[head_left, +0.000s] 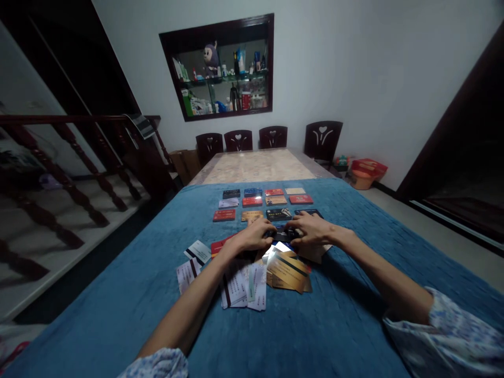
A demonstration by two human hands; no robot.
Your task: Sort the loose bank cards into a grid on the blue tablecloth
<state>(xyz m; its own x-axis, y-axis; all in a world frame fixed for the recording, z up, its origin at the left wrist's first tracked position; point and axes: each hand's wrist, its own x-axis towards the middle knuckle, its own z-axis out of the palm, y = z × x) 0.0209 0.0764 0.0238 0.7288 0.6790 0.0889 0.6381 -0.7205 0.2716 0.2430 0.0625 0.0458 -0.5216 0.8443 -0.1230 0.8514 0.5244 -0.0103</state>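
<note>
Between my two hands is a black card (282, 234), its left end held by the fingers of my left hand (254, 234) and its right end by those of my right hand (311, 228). Below them lie loose gold cards (289, 270) in a fanned heap. White cards with dark stripes (236, 286) spread beside my left forearm, with a pale card (198, 252) and a red card (218, 247) farther up. Past my hands, stacks of cards stand in rows, among them a red stack (224, 215), a gold stack (252, 216) and a black stack (279, 214).
A blue cloth (157, 273) covers the near part of the long table, whose marbled top (255, 165) shows beyond. Dark chairs (323, 139) stand around its far end. At the left is a wooden railing (74, 147); an orange tub (360, 179) sits on the floor at right.
</note>
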